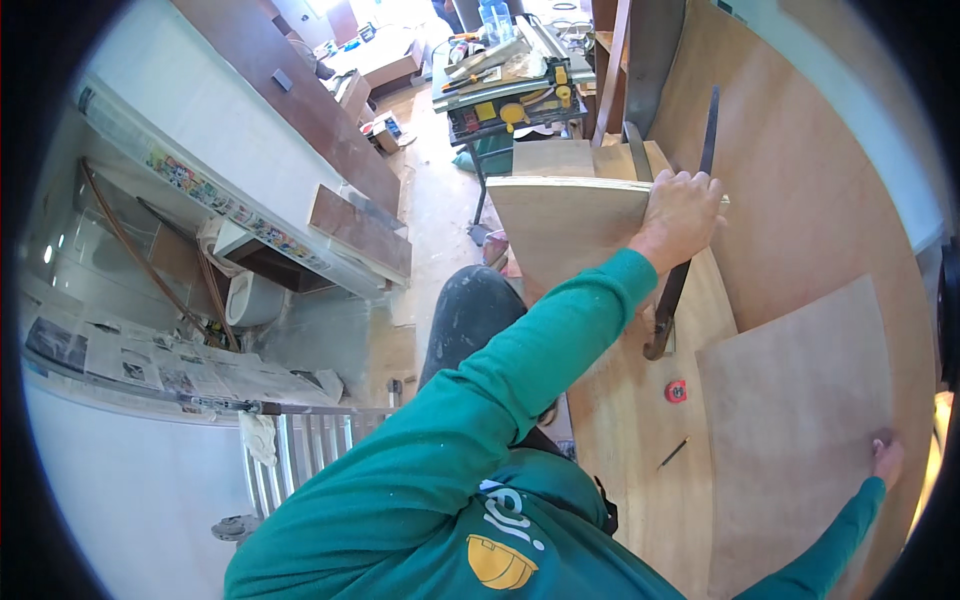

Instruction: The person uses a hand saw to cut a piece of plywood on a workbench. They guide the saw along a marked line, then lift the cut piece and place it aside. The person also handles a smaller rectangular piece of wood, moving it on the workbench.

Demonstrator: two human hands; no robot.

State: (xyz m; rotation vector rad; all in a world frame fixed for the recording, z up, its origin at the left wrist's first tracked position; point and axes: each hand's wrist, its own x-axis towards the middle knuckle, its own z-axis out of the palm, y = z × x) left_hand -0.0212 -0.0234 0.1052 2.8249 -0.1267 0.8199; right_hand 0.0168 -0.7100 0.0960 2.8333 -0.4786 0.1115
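My left hand [678, 212] is closed over the upper edge of a pale plywood board [555, 225] standing on the wooden work surface [625, 420]. A long dark bar with a curved lower end [666, 320] passes behind that hand; I cannot tell whether my fingers touch it. My right hand [886, 457] grips the right edge of a thin plywood sheet [790, 400] at the lower right, its fingers curled. A red tape measure [676, 391] and a pencil [672, 453] lie on the surface between my hands.
A cluttered bench [505, 90] stands ahead along a dusty floor [420, 160]. At left are a wall opening with a toilet [250, 298] and metal railing or ladder rungs [290, 450]. A tall curved plywood panel [790, 190] borders the right side. My knee [465, 315] is beside the board.
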